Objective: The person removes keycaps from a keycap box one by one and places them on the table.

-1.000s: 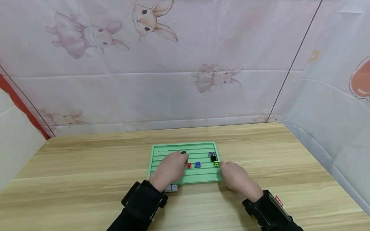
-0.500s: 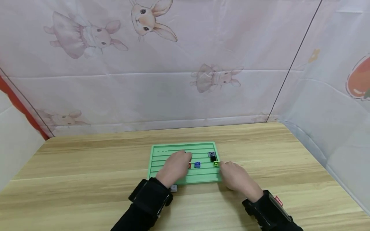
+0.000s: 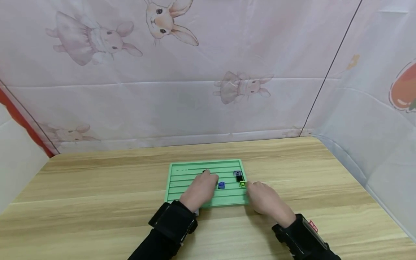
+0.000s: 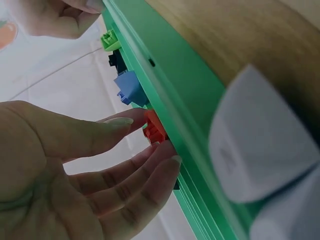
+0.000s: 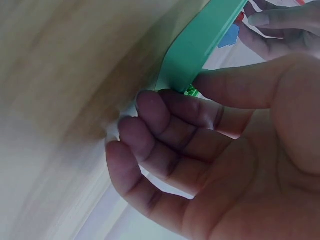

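Pale cloth (image 3: 175,104) printed with rabbits hangs behind a wood-grain table (image 3: 97,191) in the head view; an orange-red printed shape (image 3: 404,86) is cut off at the right edge. Low in the centre lies a ridged green tray (image 3: 227,199).

From left to right, the left hand (image 3: 200,189) comes first, reaching over the tray from the bottom of the frame. Its back hides what its fingers hold, but the left wrist view shows a red piece (image 4: 154,127) at centre, pinched among the fingertips at the tray. That view also gives two pale grey caps (image 4: 262,140) large at lower right, one cut off by the frame; the head view shows only a grey sliver beneath the left wrist. A dark speck (image 3: 204,171) above the left hand is too small to identify.

Just right of that hand sits a blue piece (image 3: 221,185). Farther right, a greyish piece (image 3: 237,173), a black piece (image 3: 239,178) and a lime-green piece (image 3: 242,184) cluster near the tray's edge.

Rightmost, the right hand (image 3: 264,202) grips the tray's corner. The right wrist view shows thumb and curled forefinger there, mostly covering the lime-green piece.
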Demonstrator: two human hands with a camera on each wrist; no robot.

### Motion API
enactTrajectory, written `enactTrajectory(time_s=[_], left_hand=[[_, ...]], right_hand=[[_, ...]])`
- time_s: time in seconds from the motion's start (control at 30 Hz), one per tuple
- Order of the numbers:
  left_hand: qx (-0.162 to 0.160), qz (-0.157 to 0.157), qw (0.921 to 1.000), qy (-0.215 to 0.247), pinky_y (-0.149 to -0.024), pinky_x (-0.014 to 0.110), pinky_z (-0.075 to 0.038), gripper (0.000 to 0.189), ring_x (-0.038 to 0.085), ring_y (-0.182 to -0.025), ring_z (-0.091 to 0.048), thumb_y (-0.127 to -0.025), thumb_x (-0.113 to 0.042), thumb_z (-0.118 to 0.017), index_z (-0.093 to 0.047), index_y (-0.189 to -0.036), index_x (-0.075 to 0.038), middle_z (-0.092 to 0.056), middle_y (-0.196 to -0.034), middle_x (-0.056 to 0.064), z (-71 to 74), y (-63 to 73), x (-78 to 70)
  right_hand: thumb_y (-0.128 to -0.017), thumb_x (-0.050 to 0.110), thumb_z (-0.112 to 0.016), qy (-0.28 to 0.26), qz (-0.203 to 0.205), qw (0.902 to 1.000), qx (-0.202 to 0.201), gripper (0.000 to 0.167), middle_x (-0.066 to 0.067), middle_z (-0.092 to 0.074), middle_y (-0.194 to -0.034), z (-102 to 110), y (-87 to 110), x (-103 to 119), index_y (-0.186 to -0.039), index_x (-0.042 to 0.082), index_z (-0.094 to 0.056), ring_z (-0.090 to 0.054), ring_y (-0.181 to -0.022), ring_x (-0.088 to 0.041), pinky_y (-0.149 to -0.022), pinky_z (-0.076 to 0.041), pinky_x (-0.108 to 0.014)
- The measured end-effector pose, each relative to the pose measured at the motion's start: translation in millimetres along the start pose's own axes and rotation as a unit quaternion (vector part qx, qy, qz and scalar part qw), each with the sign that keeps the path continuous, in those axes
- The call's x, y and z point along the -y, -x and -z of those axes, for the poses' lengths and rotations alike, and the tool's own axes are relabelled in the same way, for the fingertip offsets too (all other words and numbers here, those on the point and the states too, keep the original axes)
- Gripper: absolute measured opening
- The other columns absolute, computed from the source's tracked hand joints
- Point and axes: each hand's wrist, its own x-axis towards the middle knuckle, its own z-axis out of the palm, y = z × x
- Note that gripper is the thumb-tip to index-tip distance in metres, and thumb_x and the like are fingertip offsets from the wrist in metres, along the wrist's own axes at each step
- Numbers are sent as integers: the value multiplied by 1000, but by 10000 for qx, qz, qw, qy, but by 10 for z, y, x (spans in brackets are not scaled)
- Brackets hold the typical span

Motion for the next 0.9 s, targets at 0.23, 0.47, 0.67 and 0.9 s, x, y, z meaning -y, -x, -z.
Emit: enactTrajectory(time_s=[0.23,0.47,0.67,0.9], left_hand=[[-112,-95,9999,-54,-52,22,-36,17,12,-63,-39,-88,7,-50,-64,-85,-2,-47,-72,3,-16,11,5],[-258,-194,9995,-72,-56,22,-38,16,13,-66,-43,-87,8,-51,-64,-89,-1,-50,-75,4,-15,36,1],[-514,-307,9982,-29,-62,23,-43,18,16,-71,-50,-85,10,-51,-64,-91,0,-54,-80,7,-14,99,17],[-596,-255,9978,160,-61,22,-43,22,17,-71,-50,-85,13,-49,-64,-94,0,-52,-83,9,5,180,4]], right_hand=[[-85,-3,-54,8,4,10000,-34,9,-12,-54,-70,-6,-3,0,-91,-9,-57,-45,-58,-17,-51,-40,-31],[-86,-3,-54,13,0,10000,-3,11,-14,-56,-72,-12,-2,-6,-93,-10,-56,-45,-59,-17,-51,-40,-31],[-85,-2,-55,-19,5,10000,-55,10,-13,-55,-71,-33,-18,-11,-92,-9,-57,-45,-58,-17,-49,-39,-30],[-85,-2,-54,-22,-6,10000,-93,10,-12,-55,-71,-46,-13,-15,-92,-9,-57,-45,-57,-16,-49,-39,-29]])
